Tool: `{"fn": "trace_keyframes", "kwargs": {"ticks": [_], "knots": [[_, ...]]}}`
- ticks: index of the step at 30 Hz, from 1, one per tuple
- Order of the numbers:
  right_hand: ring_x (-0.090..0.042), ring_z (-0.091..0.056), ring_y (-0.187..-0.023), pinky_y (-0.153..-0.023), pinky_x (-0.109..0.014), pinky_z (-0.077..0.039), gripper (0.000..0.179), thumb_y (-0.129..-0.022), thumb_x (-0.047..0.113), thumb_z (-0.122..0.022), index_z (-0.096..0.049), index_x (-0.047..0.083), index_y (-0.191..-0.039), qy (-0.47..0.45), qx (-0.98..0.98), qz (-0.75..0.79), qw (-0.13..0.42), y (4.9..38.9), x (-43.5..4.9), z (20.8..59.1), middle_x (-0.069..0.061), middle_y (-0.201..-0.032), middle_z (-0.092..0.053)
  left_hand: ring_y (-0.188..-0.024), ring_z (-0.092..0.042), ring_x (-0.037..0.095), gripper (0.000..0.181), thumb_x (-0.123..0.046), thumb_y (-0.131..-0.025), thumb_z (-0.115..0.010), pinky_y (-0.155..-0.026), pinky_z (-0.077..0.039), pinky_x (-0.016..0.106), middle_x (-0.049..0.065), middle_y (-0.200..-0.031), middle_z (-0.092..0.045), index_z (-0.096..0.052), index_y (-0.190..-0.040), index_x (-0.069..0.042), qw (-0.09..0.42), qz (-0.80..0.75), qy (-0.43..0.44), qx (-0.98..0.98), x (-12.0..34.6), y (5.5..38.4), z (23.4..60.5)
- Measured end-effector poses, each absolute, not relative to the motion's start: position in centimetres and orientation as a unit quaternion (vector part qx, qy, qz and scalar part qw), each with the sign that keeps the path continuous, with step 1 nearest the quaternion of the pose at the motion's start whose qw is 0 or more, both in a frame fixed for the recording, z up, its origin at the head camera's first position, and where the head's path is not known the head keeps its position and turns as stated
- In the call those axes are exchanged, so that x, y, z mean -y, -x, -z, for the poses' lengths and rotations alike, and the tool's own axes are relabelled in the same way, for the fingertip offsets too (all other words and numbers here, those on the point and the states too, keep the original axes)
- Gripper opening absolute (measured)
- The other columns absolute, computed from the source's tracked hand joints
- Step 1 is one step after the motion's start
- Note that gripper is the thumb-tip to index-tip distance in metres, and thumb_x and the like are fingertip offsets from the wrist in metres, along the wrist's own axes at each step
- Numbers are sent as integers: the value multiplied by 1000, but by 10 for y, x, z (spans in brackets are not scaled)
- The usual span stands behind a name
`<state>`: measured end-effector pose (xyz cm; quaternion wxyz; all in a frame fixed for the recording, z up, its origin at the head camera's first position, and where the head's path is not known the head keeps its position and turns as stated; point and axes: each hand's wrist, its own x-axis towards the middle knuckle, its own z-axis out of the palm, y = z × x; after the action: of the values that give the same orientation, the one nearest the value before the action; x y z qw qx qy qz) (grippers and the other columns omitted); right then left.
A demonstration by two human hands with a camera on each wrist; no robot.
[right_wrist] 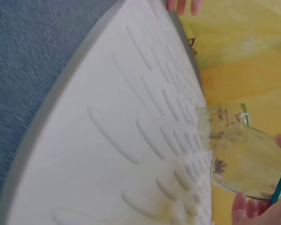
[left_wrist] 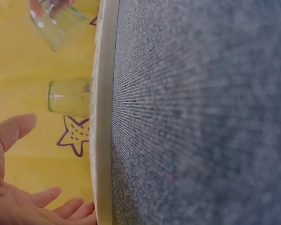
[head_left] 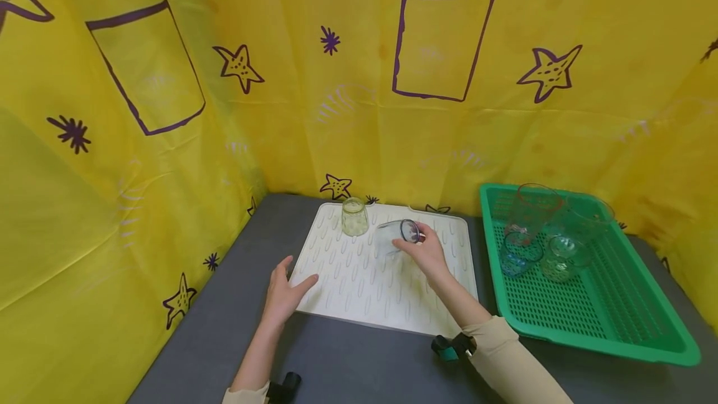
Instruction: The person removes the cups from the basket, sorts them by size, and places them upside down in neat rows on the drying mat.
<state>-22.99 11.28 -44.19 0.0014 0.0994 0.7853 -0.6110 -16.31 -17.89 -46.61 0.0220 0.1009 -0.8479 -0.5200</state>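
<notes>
My right hand (head_left: 429, 253) grips a clear drinking glass (head_left: 391, 235) by its blue-tinted rim, thumb on one side and fingers on the other. The glass leans well over, its far end close over the white ribbed drying mat (head_left: 359, 285). Behind and left of it, a pale green glass (head_left: 355, 218) stands on the mat near the back edge. My left hand (head_left: 283, 295) holds nothing; thumb and fingers are spread beside the mat's left front corner. In the left wrist view, its fingertips (left_wrist: 86, 212) show right at the mat's edge.
A green plastic basket (head_left: 662, 332) sits to the right of the mat, holding several glasses, among them a blue one (head_left: 516, 260) and a tall reddish one (head_left: 533, 207). The dark grey table (head_left: 224, 323) is bounded by a yellow patterned curtain (head_left: 291, 129) behind and to the left.
</notes>
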Motion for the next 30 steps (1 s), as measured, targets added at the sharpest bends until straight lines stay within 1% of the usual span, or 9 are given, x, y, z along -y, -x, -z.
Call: {"fn": "trace_keyframes", "kwargs": {"ticks": [6, 13, 18, 21, 30], "knots": [[-32, -46, -113, -93, -46, -41, 74, -78, 24, -80, -45, 0, -139, -88, -818, 568, -28, 248, -111, 446, -18, -128, -47, -135, -32, 44, 86, -29, -85, -75, -107, -30, 56, 31, -146, -31, -26, -148, 5, 9, 516, -97, 851, 182, 163, 470], [-36, -47, -118, -99, -49, -39, 75, -75, 23, -81, -48, -4, -136, -44, -853, 516, -70, 271, -106, 452, -23, -130, -46, -133, -35, 45, 86, -30, -86, -73, -105, -31, 57, 32, -144, -35, -27, -146, 10, 2, 486, -74, 871, 183, 163, 475], [-38, -48, -116, -98, -49, -40, 73, -74, 20, -81, -49, -8, -133, -29, -862, 500, -72, 283, -101, 456, -24, -128, -45, -130, -36, 47, 86, -29, -85, -74, -104, -32, 58, 34, -142, -36, -28, -144, 13, 3, 478, -64, 876, 183, 160, 478], [-38, -47, -115, -97, -49, -41, 72, -75, 19, -81, -49, -8, -133, -22, -865, 496, -70, 289, -99, 457, -25, -127, -45, -130, -34, 49, 85, -29, -85, -74, -104, -31, 59, 35, -142, -35, -29, -144, 13, 3, 469, -64, 881, 184, 159, 479], [-39, -42, -121, -99, -51, -39, 70, -78, 23, -80, -49, -5, -135, -19, -867, 494, -57, 297, -91, 457, -25, -134, -41, -133, -28, 52, 82, -32, -86, -72, -105, -28, 62, 36, -144, -31, -33, -143, 12, -2, 468, -61, 882, 185, 160, 476]]}}
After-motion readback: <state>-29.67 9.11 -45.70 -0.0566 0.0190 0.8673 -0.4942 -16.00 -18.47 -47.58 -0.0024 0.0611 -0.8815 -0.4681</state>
